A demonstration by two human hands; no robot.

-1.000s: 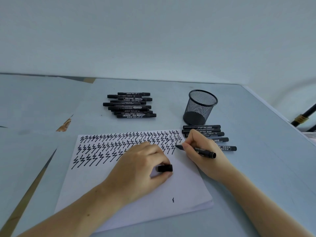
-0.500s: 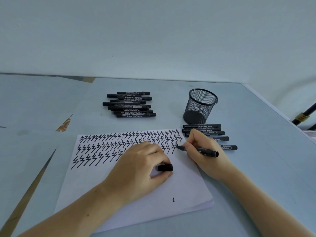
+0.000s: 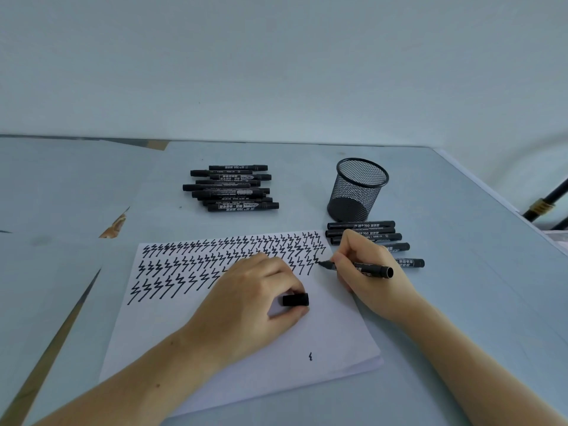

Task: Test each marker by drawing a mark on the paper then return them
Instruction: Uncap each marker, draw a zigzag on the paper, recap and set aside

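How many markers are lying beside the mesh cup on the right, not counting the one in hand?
5 visible, in a row below the mesh cup. The right hand covers parts of them and could hide another.

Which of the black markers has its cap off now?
The marker gripped in the right hand, tip on the paper. Its cap is in the left hand; both piles look capped.

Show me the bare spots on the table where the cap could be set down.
Free: the table between the far marker pile and the mesh cup, and the blank lower right of the paper. Crowded: beside the right hand, where markers lie below the cup. The left hand pinches the cap.
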